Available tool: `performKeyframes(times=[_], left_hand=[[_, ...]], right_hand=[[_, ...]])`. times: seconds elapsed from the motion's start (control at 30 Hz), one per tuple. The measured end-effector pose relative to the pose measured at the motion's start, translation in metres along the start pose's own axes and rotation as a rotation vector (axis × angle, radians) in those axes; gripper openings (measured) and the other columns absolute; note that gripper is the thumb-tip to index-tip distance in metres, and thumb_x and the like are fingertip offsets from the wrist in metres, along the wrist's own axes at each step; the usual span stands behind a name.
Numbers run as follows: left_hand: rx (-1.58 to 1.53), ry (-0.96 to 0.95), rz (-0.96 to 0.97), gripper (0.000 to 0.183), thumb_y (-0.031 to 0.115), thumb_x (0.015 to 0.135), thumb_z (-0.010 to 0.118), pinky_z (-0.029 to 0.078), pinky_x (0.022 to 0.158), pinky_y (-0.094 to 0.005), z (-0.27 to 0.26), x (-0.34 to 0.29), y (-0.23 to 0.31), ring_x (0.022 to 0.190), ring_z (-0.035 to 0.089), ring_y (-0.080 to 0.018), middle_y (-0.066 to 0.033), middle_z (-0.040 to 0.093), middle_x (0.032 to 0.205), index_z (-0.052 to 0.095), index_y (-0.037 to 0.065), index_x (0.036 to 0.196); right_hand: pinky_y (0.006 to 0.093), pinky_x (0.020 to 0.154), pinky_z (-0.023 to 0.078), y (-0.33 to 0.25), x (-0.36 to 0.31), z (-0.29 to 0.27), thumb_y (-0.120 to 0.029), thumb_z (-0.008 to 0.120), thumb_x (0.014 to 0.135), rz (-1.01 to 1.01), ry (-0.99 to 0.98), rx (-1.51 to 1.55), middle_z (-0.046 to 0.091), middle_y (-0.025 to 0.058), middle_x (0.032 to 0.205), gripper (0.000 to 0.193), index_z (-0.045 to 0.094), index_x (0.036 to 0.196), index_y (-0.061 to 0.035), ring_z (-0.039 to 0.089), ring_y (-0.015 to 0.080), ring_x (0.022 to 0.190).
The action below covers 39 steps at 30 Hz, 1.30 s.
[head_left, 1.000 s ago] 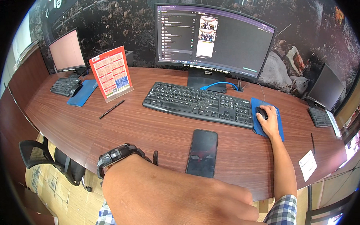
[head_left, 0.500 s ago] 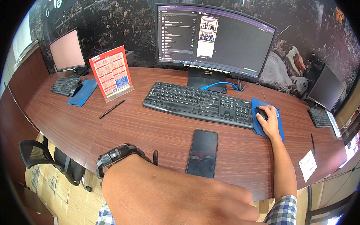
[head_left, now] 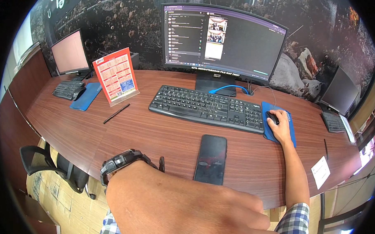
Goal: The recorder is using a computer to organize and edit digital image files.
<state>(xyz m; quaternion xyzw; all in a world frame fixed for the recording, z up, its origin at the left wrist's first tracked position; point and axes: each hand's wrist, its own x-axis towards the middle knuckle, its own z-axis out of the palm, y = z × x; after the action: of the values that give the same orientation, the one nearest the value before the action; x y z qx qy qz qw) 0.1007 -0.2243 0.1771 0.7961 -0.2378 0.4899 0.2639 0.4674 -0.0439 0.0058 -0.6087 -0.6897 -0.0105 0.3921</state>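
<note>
Head view shows the right hand (head_left: 282,121) gripping a black mouse (head_left: 273,117), while the left hand (head_left: 203,211), near a phone (head_left: 211,159), has a grip state I cannot tell.

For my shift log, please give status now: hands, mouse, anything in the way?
Right hand on black mouse, over blue pad. Left hand in foreground, grip hidden. Keyboard close at pad's left; phone partly behind left hand.

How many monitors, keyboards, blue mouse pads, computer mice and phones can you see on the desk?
Monitors: 3
Keyboards: 3
Blue mouse pads: 2
Computer mice, one under the right hand: 2
Phones: 1
Total: 11
</note>
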Motion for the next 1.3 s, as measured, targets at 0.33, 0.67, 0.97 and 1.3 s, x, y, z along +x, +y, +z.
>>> performKeyframes(times=[0.33, 0.67, 0.97, 1.3], left_hand=[[0.049, -0.068, 0.073, 0.032, 0.025, 0.086, 0.062, 0.05, 0.06, -0.033, -0.005, -0.002, -0.005, 0.071, 0.062, -0.0233, -0.0119, 0.063, 0.087, 0.066, -0.006, 0.093], [0.087, -0.043, 0.083, 0.033, 0.026, 0.087, 0.061, 0.05, 0.059, -0.0317, -0.002, -0.001, -0.003, 0.07, 0.062, -0.022, -0.0112, 0.063, 0.086, 0.066, -0.005, 0.094], [-0.03, -0.09, 0.007, 0.036, 0.031, 0.089, 0.061, 0.05, 0.059, -0.0317, -0.002, -0.006, -0.004, 0.07, 0.062, -0.0224, -0.0105, 0.063, 0.087, 0.067, -0.005, 0.096], [0.008, -0.019, 0.003, 0.034, 0.028, 0.089, 0.061, 0.05, 0.06, -0.0324, -0.005, 0.008, 0.003, 0.071, 0.062, -0.022, -0.0105, 0.063, 0.087, 0.067, -0.005, 0.095]], right_hand=[[0.0409, 0.099, 0.047, -0.002, 0.0, 0.0, -0.017, 0.073, 0.083, 0.0, -0.001, -0.007, 0.058, 0.0174, 0.117, 0.035, 0.068, 0.115, -0.0034, 0.058, 0.0345, 0.113], [0.0408, 0.098, 0.047, -0.001, 0.0, 0.0, -0.017, 0.074, 0.084, -0.014, 0.006, -0.001, 0.059, 0.0175, 0.117, 0.035, 0.068, 0.115, -0.0044, 0.058, 0.0347, 0.112], [0.041, 0.099, 0.047, -0.002, 0.001, 0.001, -0.016, 0.074, 0.084, 0.01, 0.015, -0.013, 0.058, 0.0171, 0.118, 0.034, 0.068, 0.115, -0.0039, 0.058, 0.0349, 0.113], [0.0422, 0.098, 0.047, -0.001, 0.0, 0.0, -0.015, 0.073, 0.082, -0.034, 0.053, -0.024, 0.058, 0.0179, 0.118, 0.035, 0.068, 0.114, -0.0037, 0.058, 0.0355, 0.113]])
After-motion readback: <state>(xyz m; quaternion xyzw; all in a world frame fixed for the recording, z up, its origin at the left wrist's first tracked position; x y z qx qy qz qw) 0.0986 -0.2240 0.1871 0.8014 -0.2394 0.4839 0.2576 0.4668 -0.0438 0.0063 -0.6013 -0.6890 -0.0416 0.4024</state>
